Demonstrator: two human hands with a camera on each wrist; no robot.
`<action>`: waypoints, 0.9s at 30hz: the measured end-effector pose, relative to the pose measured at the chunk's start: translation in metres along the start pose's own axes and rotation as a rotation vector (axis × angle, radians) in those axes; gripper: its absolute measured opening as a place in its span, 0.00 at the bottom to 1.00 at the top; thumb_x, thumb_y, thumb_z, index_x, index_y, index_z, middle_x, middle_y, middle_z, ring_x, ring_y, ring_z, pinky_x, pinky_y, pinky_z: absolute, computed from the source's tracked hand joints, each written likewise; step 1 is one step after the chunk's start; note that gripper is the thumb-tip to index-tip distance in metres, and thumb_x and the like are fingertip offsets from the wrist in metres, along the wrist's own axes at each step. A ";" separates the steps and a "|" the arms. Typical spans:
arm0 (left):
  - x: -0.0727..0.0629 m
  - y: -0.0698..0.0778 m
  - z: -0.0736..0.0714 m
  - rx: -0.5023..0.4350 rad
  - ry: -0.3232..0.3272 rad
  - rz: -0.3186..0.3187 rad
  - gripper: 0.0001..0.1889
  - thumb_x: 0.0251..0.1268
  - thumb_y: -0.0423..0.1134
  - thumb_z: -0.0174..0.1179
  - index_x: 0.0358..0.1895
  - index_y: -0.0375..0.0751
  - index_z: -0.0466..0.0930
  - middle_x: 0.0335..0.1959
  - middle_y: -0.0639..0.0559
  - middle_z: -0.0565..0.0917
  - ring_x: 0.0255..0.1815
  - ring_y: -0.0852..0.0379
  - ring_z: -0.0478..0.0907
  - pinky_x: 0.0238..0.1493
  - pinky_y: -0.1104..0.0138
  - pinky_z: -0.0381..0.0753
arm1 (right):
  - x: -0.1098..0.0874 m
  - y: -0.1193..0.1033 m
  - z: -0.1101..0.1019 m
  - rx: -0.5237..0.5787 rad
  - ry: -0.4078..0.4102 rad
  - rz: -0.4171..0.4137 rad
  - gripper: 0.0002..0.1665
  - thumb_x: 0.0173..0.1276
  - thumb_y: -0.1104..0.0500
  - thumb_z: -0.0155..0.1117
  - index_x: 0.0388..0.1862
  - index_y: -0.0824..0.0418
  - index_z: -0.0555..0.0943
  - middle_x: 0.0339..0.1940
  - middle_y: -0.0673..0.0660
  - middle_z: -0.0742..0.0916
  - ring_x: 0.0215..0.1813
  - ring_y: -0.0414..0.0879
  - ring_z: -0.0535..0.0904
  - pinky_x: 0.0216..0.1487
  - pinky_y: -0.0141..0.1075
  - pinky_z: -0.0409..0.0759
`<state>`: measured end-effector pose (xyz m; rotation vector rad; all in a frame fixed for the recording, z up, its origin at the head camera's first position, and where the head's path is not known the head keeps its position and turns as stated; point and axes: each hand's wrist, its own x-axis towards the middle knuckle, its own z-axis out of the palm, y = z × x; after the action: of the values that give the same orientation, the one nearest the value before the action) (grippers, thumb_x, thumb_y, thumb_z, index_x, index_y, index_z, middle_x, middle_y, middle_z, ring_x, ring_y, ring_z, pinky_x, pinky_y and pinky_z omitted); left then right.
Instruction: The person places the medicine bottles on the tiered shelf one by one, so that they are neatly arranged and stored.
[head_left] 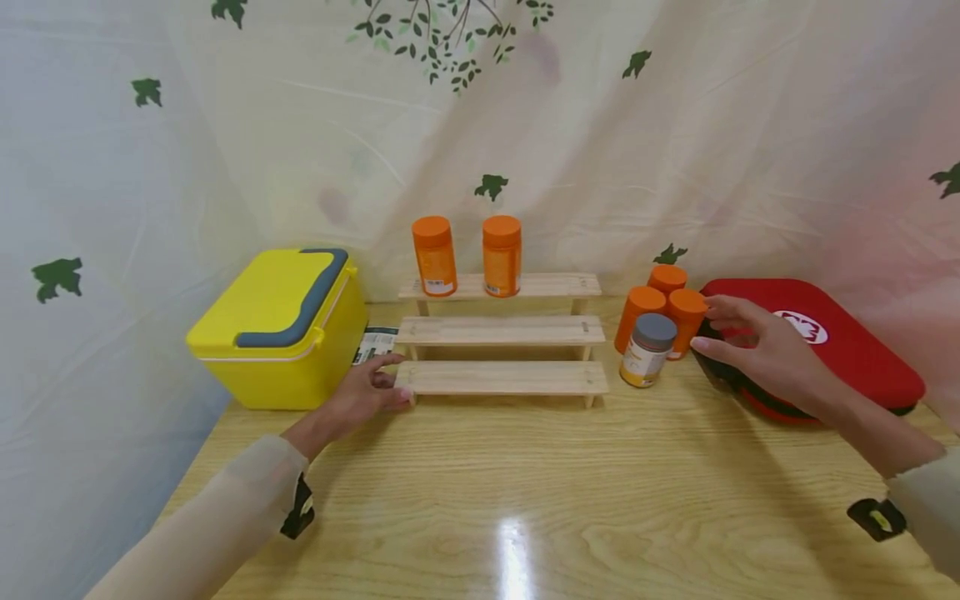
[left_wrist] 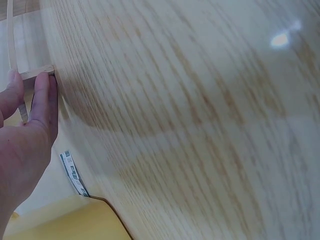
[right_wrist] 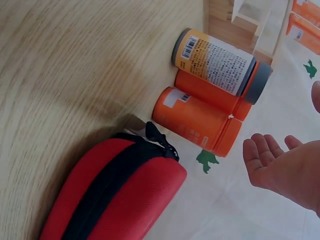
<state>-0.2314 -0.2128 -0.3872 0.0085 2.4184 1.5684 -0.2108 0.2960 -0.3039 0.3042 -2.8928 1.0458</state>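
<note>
My left hand point(head_left: 367, 392) is at the left end of a three-step wooden rack point(head_left: 502, 379). Thumb and fingers pinch the end of its lowest step, seen closely in the left wrist view. Two orange bottles point(head_left: 435, 258) stand apart on the top step. Over the table to the right, my right hand point(head_left: 772, 346) hovers with spread fingers and nothing in its grasp. Beside its fingertips stand several orange-capped bottles point(head_left: 686, 325) in a cluster. A yellow-and-white jar with a grey lid point(head_left: 645, 354) stands in front of them, its printed label facing the right wrist camera.
A yellow cooler box point(head_left: 277, 325) with a blue-grey handle sits left of the rack, a printed packet point(head_left: 375, 343) between them. The red zippered case point(head_left: 832, 342) lies behind my right hand. A pale curtain point(head_left: 300, 167) with leaf prints hangs behind the table point(head_left: 480, 483).
</note>
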 end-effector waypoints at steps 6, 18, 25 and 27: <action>0.000 0.001 0.000 -0.030 -0.003 -0.002 0.32 0.63 0.27 0.61 0.70 0.40 0.62 0.43 0.37 0.78 0.39 0.50 0.82 0.47 0.61 0.83 | 0.002 0.008 0.009 0.028 0.017 -0.004 0.45 0.67 0.46 0.63 0.75 0.64 0.56 0.67 0.71 0.68 0.62 0.68 0.66 0.55 0.63 0.69; 0.001 0.000 0.001 -0.012 0.001 -0.011 0.32 0.62 0.28 0.62 0.70 0.39 0.62 0.43 0.37 0.79 0.39 0.50 0.82 0.47 0.62 0.83 | 0.011 0.007 0.032 0.064 -0.004 0.001 0.44 0.66 0.45 0.65 0.72 0.66 0.60 0.58 0.69 0.75 0.55 0.63 0.74 0.42 0.19 0.71; 0.001 0.000 0.001 -0.026 0.004 -0.011 0.33 0.62 0.28 0.62 0.70 0.39 0.62 0.43 0.37 0.79 0.39 0.50 0.82 0.47 0.62 0.83 | 0.019 0.006 0.043 0.062 0.023 -0.008 0.44 0.66 0.43 0.64 0.70 0.68 0.62 0.60 0.69 0.75 0.54 0.62 0.75 0.44 0.34 0.77; 0.000 0.000 0.001 -0.024 0.007 -0.015 0.32 0.62 0.28 0.62 0.70 0.40 0.62 0.43 0.37 0.78 0.39 0.50 0.82 0.47 0.62 0.83 | 0.022 0.006 0.046 0.069 0.039 -0.027 0.41 0.66 0.44 0.64 0.68 0.68 0.64 0.59 0.68 0.76 0.52 0.61 0.76 0.43 0.30 0.76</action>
<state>-0.2317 -0.2121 -0.3874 -0.0202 2.3988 1.5938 -0.2323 0.2680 -0.3407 0.3215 -2.8150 1.1356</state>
